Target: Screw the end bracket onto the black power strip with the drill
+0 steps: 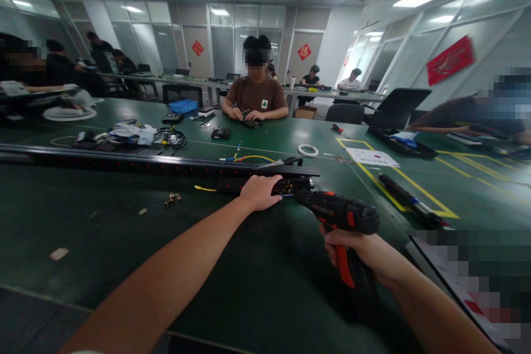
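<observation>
A blue basket (183, 106) stands well apart from a white ring (309, 154), perhaps tape, near white paper (372, 157).

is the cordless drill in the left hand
No, the right hand grips the cordless drill by its handle, while the left hand is at the black module.

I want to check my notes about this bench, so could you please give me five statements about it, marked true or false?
1. The right hand holds a power drill. True.
2. The left hand grips the power drill too. False: the left hand is on the black part.
3. A yellow lead sticks out at the left end of the black part. True.
4. The white ring hangs on the power drill. False: the white ring lies on the table, beyond the long black rail.
5. Small brass-coloured pieces lie left of the left hand. True.
</observation>
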### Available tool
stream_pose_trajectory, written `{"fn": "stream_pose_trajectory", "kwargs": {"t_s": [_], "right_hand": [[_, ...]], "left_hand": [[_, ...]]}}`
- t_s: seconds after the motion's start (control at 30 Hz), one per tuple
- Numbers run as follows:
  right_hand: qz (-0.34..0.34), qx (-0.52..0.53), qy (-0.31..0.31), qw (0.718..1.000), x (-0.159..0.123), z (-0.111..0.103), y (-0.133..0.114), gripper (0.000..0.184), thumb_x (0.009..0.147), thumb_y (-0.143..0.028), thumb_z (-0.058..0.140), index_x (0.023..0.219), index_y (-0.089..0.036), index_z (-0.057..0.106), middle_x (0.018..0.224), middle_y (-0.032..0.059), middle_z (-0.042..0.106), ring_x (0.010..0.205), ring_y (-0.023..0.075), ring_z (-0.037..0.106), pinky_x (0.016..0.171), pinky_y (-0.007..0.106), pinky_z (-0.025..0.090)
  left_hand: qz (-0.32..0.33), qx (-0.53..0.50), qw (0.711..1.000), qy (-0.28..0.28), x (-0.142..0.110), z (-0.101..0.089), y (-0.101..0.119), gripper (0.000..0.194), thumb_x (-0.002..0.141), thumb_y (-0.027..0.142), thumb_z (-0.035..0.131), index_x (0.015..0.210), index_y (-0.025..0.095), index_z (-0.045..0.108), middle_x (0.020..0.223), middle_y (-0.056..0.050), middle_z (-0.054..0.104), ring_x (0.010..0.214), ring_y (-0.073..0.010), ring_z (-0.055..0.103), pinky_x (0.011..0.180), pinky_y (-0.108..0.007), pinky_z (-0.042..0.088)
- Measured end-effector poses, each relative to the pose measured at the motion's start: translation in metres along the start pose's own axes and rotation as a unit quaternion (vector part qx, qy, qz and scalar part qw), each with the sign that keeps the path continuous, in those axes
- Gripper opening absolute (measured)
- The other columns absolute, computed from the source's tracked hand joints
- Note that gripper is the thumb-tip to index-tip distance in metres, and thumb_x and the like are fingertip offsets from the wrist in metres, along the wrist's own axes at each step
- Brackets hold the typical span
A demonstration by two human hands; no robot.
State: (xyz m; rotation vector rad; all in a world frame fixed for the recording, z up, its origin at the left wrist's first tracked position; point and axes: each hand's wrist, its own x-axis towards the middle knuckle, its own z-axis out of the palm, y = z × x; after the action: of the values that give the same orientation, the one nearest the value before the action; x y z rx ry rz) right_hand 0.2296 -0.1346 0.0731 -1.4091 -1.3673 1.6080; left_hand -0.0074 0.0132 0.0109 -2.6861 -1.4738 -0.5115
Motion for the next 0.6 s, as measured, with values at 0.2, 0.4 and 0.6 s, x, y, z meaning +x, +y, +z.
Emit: {"fn": "stream_pose_trajectory", "kwargs": {"t_s": [0.2,0.4,0.6], "right_hand": [[-0.005,0.013,0.004,1.000,-0.0040,0.0025,-0.0016,0.020,0.071,-0.033,0.073,0.081,-0.019,0.063,0.059,-0.0022,0.064,0.055,0.0157,0.059,0.058,0.029,0.049],[-0.006,0.012,0.003,1.000,-0.0050,0.0027,-0.0027,0.019,0.072,-0.033,0.073,0.081,-0.019,0.062,0.059,-0.0018,0.063,0.056,0.0159,0.060,0.058,0.029,0.049],[-0.011,0.011,-0.003,1.000,-0.0042,0.0027,-0.0032,0.019,0.071,-0.032,0.073,0.079,-0.019,0.061,0.059,-0.0022,0.062,0.054,0.0155,0.058,0.057,0.029,0.050]], "left_hand": [[0.000,0.003,1.000,0.005,0.0004,0.0015,-0.0013,0.062,0.089,0.054,0.065,0.143,0.025,0.052,0.124,-0.009,0.073,0.112,-0.0321,0.068,0.098,-0.045,0.048],[0.005,0.006,1.000,0.008,0.0012,0.0027,-0.0022,0.062,0.089,0.055,0.065,0.142,0.025,0.052,0.122,-0.009,0.073,0.110,-0.0322,0.069,0.096,-0.045,0.049],[0.003,0.010,1.000,0.006,0.0009,0.0018,-0.0010,0.061,0.090,0.055,0.064,0.142,0.026,0.052,0.122,-0.009,0.073,0.110,-0.0320,0.069,0.096,-0.045,0.049]]}}
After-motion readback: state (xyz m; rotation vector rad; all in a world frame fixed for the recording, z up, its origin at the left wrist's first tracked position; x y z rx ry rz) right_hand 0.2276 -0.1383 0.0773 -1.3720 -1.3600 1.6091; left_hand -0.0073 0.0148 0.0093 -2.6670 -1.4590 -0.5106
